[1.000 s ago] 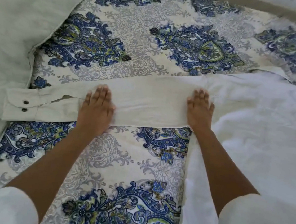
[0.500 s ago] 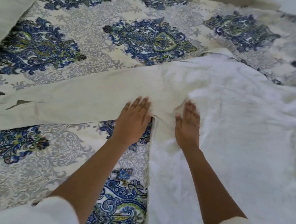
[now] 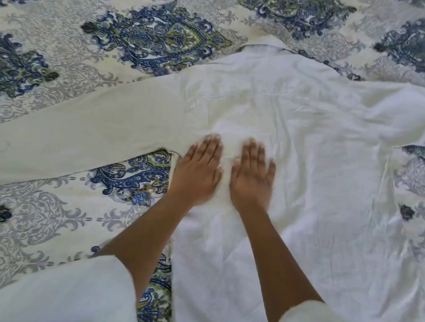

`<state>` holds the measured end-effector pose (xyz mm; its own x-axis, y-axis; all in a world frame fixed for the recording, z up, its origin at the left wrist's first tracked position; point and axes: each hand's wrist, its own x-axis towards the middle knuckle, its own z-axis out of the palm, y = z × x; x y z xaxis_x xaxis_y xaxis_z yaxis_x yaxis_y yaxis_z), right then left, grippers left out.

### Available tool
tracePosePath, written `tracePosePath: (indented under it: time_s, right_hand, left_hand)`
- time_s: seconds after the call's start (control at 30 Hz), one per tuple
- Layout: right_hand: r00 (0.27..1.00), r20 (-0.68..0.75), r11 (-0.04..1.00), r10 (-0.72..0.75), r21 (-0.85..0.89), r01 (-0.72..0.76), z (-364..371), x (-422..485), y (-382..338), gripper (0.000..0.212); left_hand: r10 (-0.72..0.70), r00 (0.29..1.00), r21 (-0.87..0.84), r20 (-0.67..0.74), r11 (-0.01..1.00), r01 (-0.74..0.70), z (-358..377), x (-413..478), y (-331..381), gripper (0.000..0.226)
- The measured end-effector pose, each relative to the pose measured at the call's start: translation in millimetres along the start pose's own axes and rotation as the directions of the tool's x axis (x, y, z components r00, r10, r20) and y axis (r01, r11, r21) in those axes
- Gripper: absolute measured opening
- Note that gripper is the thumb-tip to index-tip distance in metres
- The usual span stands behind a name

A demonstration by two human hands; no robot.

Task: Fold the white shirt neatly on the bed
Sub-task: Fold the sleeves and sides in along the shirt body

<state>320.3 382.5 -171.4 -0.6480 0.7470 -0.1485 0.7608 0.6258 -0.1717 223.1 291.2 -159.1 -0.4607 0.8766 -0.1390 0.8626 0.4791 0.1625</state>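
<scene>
Shirt position: I see the white shirt [image 3: 311, 144] spread flat on the bed [image 3: 44, 222], with its collar [image 3: 267, 42] toward the far side and its hem running toward the near side. The bed's own edges and corners are out of my view.
Sleeves: the one sleeve [image 3: 79, 135] stretches straight out leftward across the patterned cover. The other sleeve [image 3: 418, 115] runs off to the right.
Left hand: my left hand [image 3: 197, 172] lies palm down on the cloth where the leftward sleeve meets the body, fingers straight and together, gripping nothing.
Right hand: my right hand [image 3: 252, 176] lies just beside it on the shirt body, flat in the same way and slightly blurred.
Done: laying out, and by my judgement most of the smoothing.
Left: every fold. I see no sleeve turned in, no side brought over and no hem doubled up.
Creases: a few shallow wrinkles show around the hands.
Writing: I can read none, and no brand or tag shows on the shirt or cover.
</scene>
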Motion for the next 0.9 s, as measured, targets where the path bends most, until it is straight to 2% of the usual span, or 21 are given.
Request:
tracePosePath:
  time_s: [0.07,0.13,0.2,0.23,0.3,0.37,0.4,0.47,0.53,0.6,0.63,0.7,0.77,0.8,0.83,0.87,0.9]
  right_hand:
    - [0.981,-0.064,0.983,0.181,0.006,-0.181,-0.4,-28.0,36.5,0.057]
    - [0.927,-0.061,0.929,0.369,0.027,-0.368,-9.1,-64.3,66.0,0.061]
    - [0.872,0.01,0.871,0.49,0.039,-0.49,-14.3,-81.2,73.6,0.061]
    - [0.868,0.009,0.866,0.496,0.065,-0.496,-15.8,-76.0,66.3,0.061]
    - [0.913,-0.046,0.91,0.405,0.118,-0.397,-22.7,-44.8,40.5,0.063]
    - [0.977,-0.087,0.978,0.195,0.087,-0.188,-22.5,-3.8,13.9,0.058]
    - [0.995,-0.05,0.995,0.084,0.064,-0.081,-21.9,14.5,3.5,0.055]
    - [0.995,0.058,0.995,-0.076,0.076,0.072,-18.1,47.7,-5.8,0.052]
    - [0.983,0.052,0.985,-0.174,0.017,0.173,-18.1,72.5,-2.2,0.052]
    - [0.989,0.004,0.989,-0.146,-0.016,0.146,-16.2,80.0,12.1,0.054]
    - [0.998,-0.018,0.998,-0.056,-0.012,0.056,-15.5,77.0,26.0,0.054]
    - [0.97,-0.047,0.971,0.239,-0.004,-0.239,-19.3,61.3,57.3,0.055]
    - [0.865,-0.035,0.865,0.501,0.057,-0.499,-31.9,59.0,68.1,0.056]
    - [0.866,-0.051,0.866,0.497,0.088,-0.491,-35.7,66.2,62.4,0.055]
    - [0.919,-0.083,0.921,0.385,0.091,-0.378,-36.2,78.0,52.4,0.054]
    - [0.974,-0.083,0.976,0.211,0.071,-0.206,-35.7,91.4,41.5,0.054]
    - [0.996,-0.061,0.996,0.065,0.067,-0.06,-35.1,102.8,32.8,0.053]
  left_hand:
    - [0.027,0.999,0.017,-0.024,1.0,-0.026,14.3,-25.0,-0.1,0.061]
    - [0.122,0.993,0.016,0.003,0.992,-0.122,17.0,-56.1,2.3,0.061]
    - [0.263,0.965,0.027,0.014,0.964,-0.264,12.5,-68.3,4.6,0.059]
    - [0.324,0.946,0.054,0.01,0.944,-0.324,8.8,-62.3,3.6,0.058]
    - [0.316,0.949,0.083,-0.013,0.946,-0.314,-3.8,-31.3,3.6,0.058]
    - [0.145,0.988,-0.03,-0.045,0.989,-0.147,-18.7,9.7,3.7,0.062]
    - [0.06,0.997,-0.096,-0.056,0.993,-0.065,-23.1,29.6,1.9,0.064]
    - [-0.025,1.0,-0.181,-0.017,0.983,0.021,-21.7,63.7,-5.6,0.064]
    - [0.007,0.999,-0.184,0.033,0.983,0.0,-15.0,83.8,-19.5,0.063]
    - [0.054,0.998,-0.149,0.035,0.988,-0.048,-10.6,91.0,-39.5,0.067]
    - [0.056,0.998,-0.146,0.033,0.988,-0.051,-9.3,91.7,-47.5,0.072]
    - [0.025,0.999,-0.162,0.036,0.987,-0.019,-11.8,89.1,-53.4,0.077]
    - [-0.002,1.0,-0.196,-0.003,0.981,0.001,-18.7,91.9,-42.4,0.069]
    - [0.017,0.999,-0.203,-0.043,0.979,-0.025,-21.8,97.4,-30.4,0.065]
    - [0.057,0.996,-0.191,-0.074,0.979,-0.07,-23.2,104.8,-16.4,0.061]
    - [0.106,0.991,-0.174,-0.085,0.978,-0.12,-21.7,112.4,-3.7,0.059]
    - [0.134,0.988,-0.156,-0.071,0.977,-0.144,-18.7,119.2,5.3,0.056]
